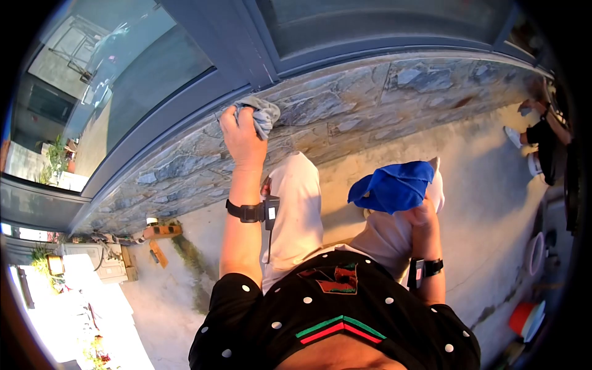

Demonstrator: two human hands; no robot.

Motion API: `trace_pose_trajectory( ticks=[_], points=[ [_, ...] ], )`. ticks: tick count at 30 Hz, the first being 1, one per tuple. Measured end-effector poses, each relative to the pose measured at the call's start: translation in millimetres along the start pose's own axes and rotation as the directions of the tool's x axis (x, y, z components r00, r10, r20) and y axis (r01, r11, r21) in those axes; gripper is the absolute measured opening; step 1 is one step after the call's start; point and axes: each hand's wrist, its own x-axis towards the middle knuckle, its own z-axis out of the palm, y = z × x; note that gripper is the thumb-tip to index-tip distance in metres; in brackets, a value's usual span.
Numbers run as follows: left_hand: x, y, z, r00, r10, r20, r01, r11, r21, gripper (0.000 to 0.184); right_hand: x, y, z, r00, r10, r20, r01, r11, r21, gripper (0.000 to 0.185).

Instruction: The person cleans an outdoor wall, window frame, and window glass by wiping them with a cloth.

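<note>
My left hand [243, 137] is closed around a crumpled grey cloth [266, 116]. It presses the cloth against the top edge of the stone-faced wall [345, 114], just below the grey window frame [237, 46]. Over my knee, my right hand [423, 214] holds a blue cloth [394, 187], which drapes forward and hides most of the fingers. Each wrist wears a black strap with a small device on it.
Window glass [142, 55] reflects a yard at upper left. At far right another person [546, 139] is by the wall, holding something greyish. A red bucket [522, 318] stands at lower right. Bricks [162, 230] and a white boxy unit [95, 262] sit at left.
</note>
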Motion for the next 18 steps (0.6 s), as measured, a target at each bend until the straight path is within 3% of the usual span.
trace_pose_trajectory(
  ticks=[4, 8, 12, 18],
  points=[
    [-11, -36, -27, 0.995, -0.091, -0.028, 0.094, 0.989, 0.113, 0.036, 2, 8, -12, 0.997, 0.007, -0.076, -0.009, 1.0, -0.018, 0.053],
    [-8, -29, -23, 0.995, -0.086, -0.04, 0.089, 0.992, 0.085, 0.037, 11, 10, -19, 0.996, 0.037, -0.082, -0.04, 0.999, -0.024, 0.048],
    [4, 8, 3, 0.999, -0.037, -0.018, 0.037, 0.999, 0.017, 0.036, 15, 7, -6, 0.991, 0.046, -0.124, -0.046, 0.999, -0.001, 0.041],
    [26, 76, 42, 0.994, 0.092, 0.05, -0.086, 0.99, -0.112, 0.03, 10, 7, -18, 0.996, 0.064, -0.067, -0.064, 0.998, 0.008, 0.048]
  ],
)
